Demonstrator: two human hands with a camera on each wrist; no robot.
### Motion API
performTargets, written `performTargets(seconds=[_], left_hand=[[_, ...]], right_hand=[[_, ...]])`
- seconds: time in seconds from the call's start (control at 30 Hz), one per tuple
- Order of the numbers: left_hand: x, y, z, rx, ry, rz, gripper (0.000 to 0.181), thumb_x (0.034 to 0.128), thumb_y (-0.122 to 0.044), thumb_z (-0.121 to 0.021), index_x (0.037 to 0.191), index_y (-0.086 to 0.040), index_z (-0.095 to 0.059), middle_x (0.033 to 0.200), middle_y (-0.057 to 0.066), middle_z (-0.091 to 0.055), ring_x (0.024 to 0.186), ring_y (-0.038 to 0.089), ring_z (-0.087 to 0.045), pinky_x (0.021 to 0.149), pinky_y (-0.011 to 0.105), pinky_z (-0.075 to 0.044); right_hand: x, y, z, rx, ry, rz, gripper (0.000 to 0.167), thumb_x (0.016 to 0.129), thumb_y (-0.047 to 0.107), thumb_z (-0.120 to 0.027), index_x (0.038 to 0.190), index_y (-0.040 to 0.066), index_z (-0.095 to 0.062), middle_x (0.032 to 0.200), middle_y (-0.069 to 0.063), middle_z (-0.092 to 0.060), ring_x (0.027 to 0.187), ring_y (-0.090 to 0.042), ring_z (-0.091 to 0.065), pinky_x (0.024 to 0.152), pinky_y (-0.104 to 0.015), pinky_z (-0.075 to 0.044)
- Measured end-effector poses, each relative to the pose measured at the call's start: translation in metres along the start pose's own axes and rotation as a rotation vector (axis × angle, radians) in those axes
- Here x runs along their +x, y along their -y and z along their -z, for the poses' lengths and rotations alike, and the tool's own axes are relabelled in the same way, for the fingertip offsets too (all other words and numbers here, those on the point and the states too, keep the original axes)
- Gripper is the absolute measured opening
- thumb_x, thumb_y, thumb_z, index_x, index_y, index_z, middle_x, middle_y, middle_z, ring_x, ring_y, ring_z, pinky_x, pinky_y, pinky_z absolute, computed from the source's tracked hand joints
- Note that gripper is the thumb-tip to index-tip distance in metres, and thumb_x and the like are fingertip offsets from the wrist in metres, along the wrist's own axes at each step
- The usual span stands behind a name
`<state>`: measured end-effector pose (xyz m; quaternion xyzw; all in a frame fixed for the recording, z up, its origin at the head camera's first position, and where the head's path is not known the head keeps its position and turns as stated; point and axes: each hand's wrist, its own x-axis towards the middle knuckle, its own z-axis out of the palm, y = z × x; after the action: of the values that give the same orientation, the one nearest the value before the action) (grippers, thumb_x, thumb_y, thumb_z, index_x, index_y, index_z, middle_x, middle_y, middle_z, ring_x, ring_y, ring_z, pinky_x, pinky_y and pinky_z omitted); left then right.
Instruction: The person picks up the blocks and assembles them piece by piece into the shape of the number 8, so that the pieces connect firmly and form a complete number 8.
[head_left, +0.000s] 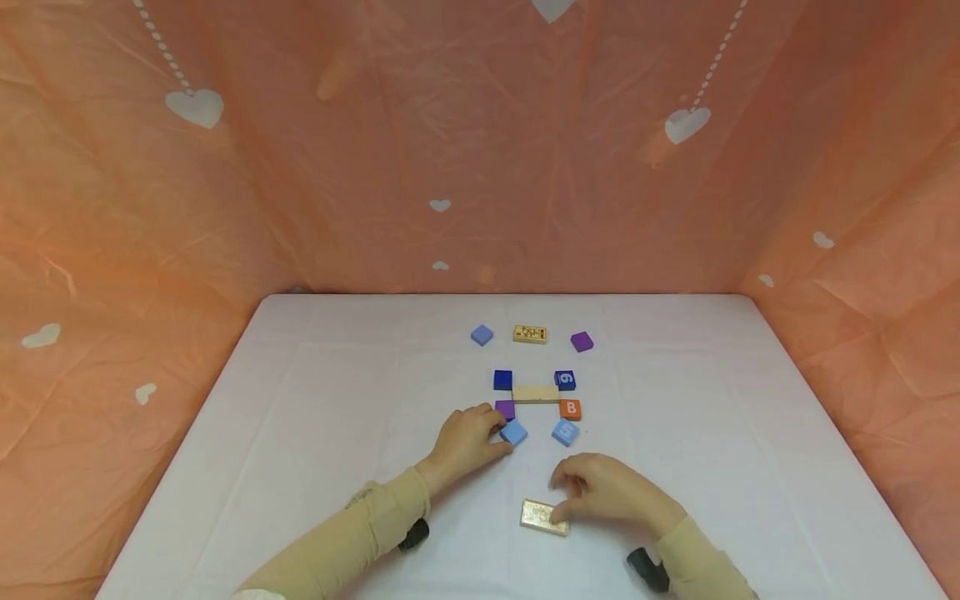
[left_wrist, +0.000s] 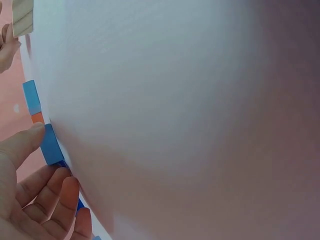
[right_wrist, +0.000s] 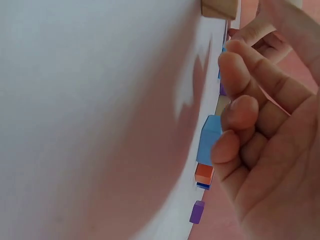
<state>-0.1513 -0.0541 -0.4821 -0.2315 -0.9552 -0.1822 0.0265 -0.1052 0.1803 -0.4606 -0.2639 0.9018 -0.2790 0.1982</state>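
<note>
My left hand [head_left: 467,440] holds a light blue block [head_left: 513,432] between thumb and fingers on the white table; the left wrist view shows the thumb [left_wrist: 30,137] at one end of it. A purple block [head_left: 505,409] sits right beside these fingers. My right hand [head_left: 611,490] hovers at the near side with loosely bent fingers. From above, its thumb overlaps the end of a gold-faced wooden block [head_left: 536,515]. In the right wrist view that block [right_wrist: 220,9] appears apart from the bent fingers [right_wrist: 235,72], and nothing is in the palm.
A plain wooden block [head_left: 536,394] lies between dark blue blocks [head_left: 503,380], [head_left: 565,380] and an orange B block [head_left: 570,409]. Near it is a light blue 5 block [head_left: 566,432]. Farther back lie a blue block [head_left: 482,335], a gold block [head_left: 530,334] and a purple block [head_left: 582,342].
</note>
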Motion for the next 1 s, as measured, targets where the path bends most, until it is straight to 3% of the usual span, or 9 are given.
performTargets(seconds=[0.27, 0.47, 0.7, 1.0], left_hand=[[-0.0001, -0.0005, 0.0009, -0.020, 0.001, 0.000, 0.031, 0.0739, -0.038, -0.075, 0.091, -0.013, -0.069, 0.079, -0.004, -0.062, 0.067, 0.008, -0.053, 0.064, 0.026, -0.042], [-0.0002, -0.0006, 0.0005, -0.025, 0.017, 0.010, 0.030, 0.0744, -0.037, -0.075, 0.091, -0.012, -0.069, 0.080, -0.004, -0.062, 0.068, 0.008, -0.054, 0.065, 0.027, -0.042], [-0.0008, -0.0007, 0.0009, -0.032, 0.038, 0.023, 0.031, 0.0755, -0.037, -0.074, 0.094, -0.012, -0.069, 0.082, -0.003, -0.063, 0.070, 0.008, -0.055, 0.067, 0.028, -0.044], [-0.0011, -0.0010, 0.0015, -0.025, 0.035, 0.016, 0.030, 0.0771, -0.035, -0.073, 0.095, -0.012, -0.069, 0.083, -0.002, -0.064, 0.071, 0.009, -0.057, 0.067, 0.028, -0.045]], right_hand=[[-0.0011, 0.0032, -0.0023, -0.041, 0.039, 0.002, 0.034, 0.073, 0.047, -0.073, 0.092, 0.020, -0.065, 0.064, 0.014, -0.044, 0.062, 0.001, -0.041, 0.059, -0.019, -0.034], [-0.0029, 0.0032, -0.0039, -0.008, 0.062, -0.005, 0.027, 0.075, 0.042, -0.073, 0.090, 0.021, -0.064, 0.063, 0.014, -0.042, 0.061, 0.000, -0.040, 0.057, -0.021, -0.033], [-0.0004, 0.0004, -0.0033, -0.015, 0.033, 0.018, 0.014, 0.081, 0.032, -0.070, 0.089, 0.021, -0.064, 0.062, 0.015, -0.040, 0.060, 0.002, -0.039, 0.057, -0.019, -0.033], [0.0055, -0.0020, 0.0004, -0.025, -0.043, -0.064, 0.015, 0.084, 0.029, -0.066, 0.095, 0.019, -0.066, 0.063, 0.012, -0.044, 0.060, -0.001, -0.040, 0.055, -0.019, -0.035]])
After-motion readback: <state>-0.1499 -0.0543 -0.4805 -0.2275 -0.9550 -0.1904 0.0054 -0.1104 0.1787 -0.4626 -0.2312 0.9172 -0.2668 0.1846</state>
